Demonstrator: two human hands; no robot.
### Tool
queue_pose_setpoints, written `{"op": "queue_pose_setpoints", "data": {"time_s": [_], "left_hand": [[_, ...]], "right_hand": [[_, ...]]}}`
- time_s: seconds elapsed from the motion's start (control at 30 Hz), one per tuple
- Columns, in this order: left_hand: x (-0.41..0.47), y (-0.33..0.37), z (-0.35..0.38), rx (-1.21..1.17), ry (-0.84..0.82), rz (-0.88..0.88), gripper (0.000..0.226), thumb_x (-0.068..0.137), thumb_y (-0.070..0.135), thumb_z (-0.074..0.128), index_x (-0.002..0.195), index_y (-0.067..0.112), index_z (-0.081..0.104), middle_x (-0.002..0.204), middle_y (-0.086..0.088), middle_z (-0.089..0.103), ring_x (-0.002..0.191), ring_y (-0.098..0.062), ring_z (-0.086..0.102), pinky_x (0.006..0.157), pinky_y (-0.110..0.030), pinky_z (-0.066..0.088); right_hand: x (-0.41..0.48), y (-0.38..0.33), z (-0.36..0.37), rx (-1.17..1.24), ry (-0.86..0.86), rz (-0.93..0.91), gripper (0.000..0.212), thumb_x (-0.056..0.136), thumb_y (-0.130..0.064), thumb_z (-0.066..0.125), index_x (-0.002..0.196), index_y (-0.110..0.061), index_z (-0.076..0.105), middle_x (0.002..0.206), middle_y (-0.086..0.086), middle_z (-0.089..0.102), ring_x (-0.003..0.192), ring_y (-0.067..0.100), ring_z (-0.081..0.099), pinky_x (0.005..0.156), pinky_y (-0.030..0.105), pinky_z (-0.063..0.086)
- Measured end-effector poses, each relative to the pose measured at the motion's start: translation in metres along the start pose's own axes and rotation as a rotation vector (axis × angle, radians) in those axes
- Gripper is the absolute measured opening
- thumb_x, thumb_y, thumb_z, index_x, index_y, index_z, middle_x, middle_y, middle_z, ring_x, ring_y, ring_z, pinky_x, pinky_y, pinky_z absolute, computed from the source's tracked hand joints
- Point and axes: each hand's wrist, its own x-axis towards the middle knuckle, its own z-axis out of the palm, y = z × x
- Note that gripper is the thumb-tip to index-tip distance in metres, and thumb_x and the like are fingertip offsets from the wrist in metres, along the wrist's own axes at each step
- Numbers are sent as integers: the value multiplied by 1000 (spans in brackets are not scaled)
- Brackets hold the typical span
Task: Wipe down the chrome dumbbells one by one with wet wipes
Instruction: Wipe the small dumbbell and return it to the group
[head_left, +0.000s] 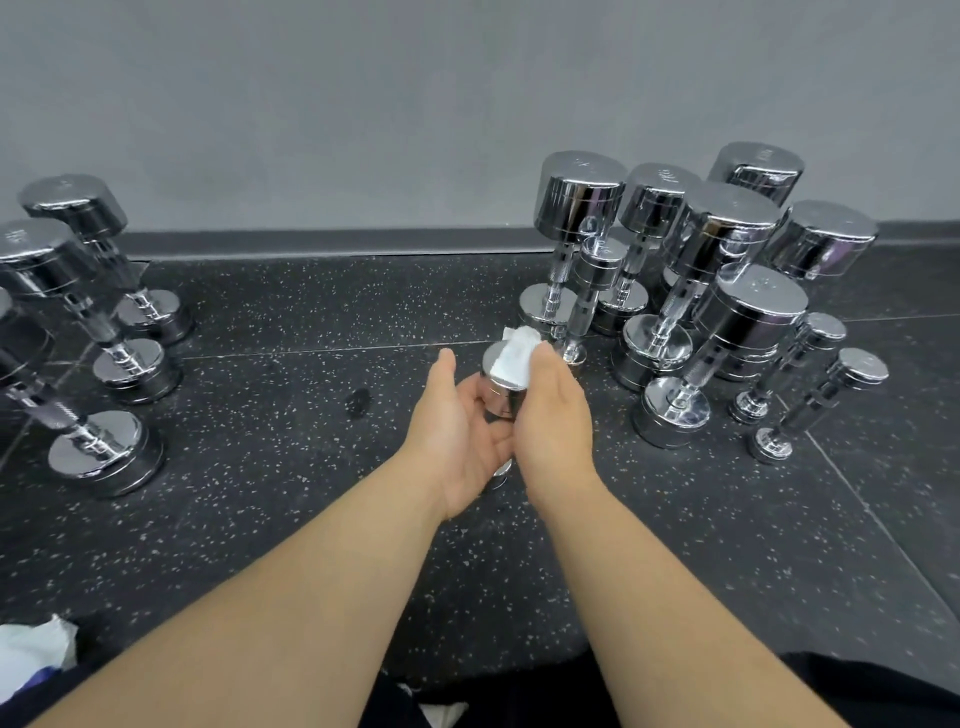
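Dead centre over the black speckled floor (311, 519), a small chrome dumbbell (500, 395) is held upright between both hands, with its lower head just showing below them. Left hand (460, 441) cups it from the 9 o'clock side, palm facing the camera, thumb up, fingers curled round the upper head. Right hand (553, 415) sits at its 3 o'clock side, back to the camera. Its fingers are mostly hidden but are grasping a white wet wipe (517, 356), which is pressed on the dumbbell's top face. At 2 o'clock there's a tight cluster of chrome dumbbells (727, 291) standing on end by the grey wall (363, 104), some touching, smaller ones at its 4 o'clock edge. At 9 o'clock a second group of dumbbells (104, 322) stands on end, well apart from the first. Dark smudge (357, 402) on the floor at 9 o'clock of the hands. Crumpled white tissue (31, 649) at 7 o'clock, cut off by the frame edge.
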Motion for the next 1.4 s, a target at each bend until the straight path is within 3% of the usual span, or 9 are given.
{"op": "queue_pose_setpoints", "data": {"time_s": [0.13, 0.33, 0.5, 0.63, 0.83, 1.0, 1.17, 1.27, 1.4], "left_hand": [[-4, 7, 1, -49, 57, -40, 63, 99, 64, 25, 122, 13, 54, 120, -15, 68, 99, -29, 68, 78, -35, 57], [3, 4, -2, -60, 44, -18, 72, 98, 68, 20, 127, 12, 53, 121, -17, 63, 112, -35, 65, 94, -44, 52], [0, 13, 0, -66, 52, -55, 77, 97, 69, 25, 135, 10, 56, 130, -16, 63, 107, -30, 66, 84, -39, 54], [4, 12, -5, -60, 40, -20, 79, 97, 69, 18, 134, 10, 54, 135, -17, 60, 119, -32, 62, 93, -43, 52], [2, 12, -8, 20, -85, -81, 87, 92, 76, 9, 128, 17, 62, 120, -11, 70, 103, -23, 71, 81, -39, 52], [9, 4, -20, -4, -77, -67, 79, 97, 69, 9, 132, 18, 58, 130, -7, 65, 112, -28, 66, 95, -39, 50], [10, -13, -26, 446, 40, -51, 38, 98, 16, 38, 134, 19, 51, 127, -1, 60, 107, -21, 64, 87, -34, 53], [8, -18, -22, 905, 26, 42, 36, 93, 20, 57, 126, 29, 50, 114, 9, 59, 106, -16, 58, 92, -32, 47], [7, -20, -21, 971, 74, 128, 16, 102, 28, 44, 87, 35, 44, 92, 6, 59, 85, -13, 54, 78, -31, 44]], "right_hand": [[-44, 18, 13, -5, 33, -178, 48, 102, -42, 28, 145, -33, 46, 138, -9, 56, 126, 8, 52, 108, 33, 42], [14, -6, 10, 86, -45, 11, 49, 93, -52, 30, 113, -28, 69, 111, -1, 72, 108, 22, 65, 98, 46, 49], [-40, 10, 18, 76, -26, -85, 53, 99, -44, 29, 150, -35, 38, 150, -11, 46, 135, 7, 43, 115, 36, 36], [2, -6, 15, 142, -55, -18, 50, 93, -50, 38, 136, -34, 57, 134, -12, 60, 124, 9, 55, 110, 37, 41], [-24, 0, 1, -95, -165, -349, 55, 102, -13, 48, 150, -36, 35, 153, -29, 31, 137, -14, 26, 113, 10, 21], [17, -25, -11, -722, -319, -511, 42, 91, -18, 58, 133, -26, 56, 136, -10, 50, 126, 11, 47, 100, 28, 41], [30, -64, 3, -1151, -585, -554, 22, 97, -25, 51, 102, -19, 72, 104, -1, 69, 98, 22, 62, 79, 33, 49], [36, -65, 14, -1258, -469, -438, 24, 93, -23, 51, 78, -12, 65, 71, 1, 60, 69, 24, 58, 58, 29, 44], [28, -60, 27, -1263, -261, -314, 21, 88, -18, 50, 67, -13, 48, 70, -1, 48, 64, 22, 50, 55, 26, 36]]}}
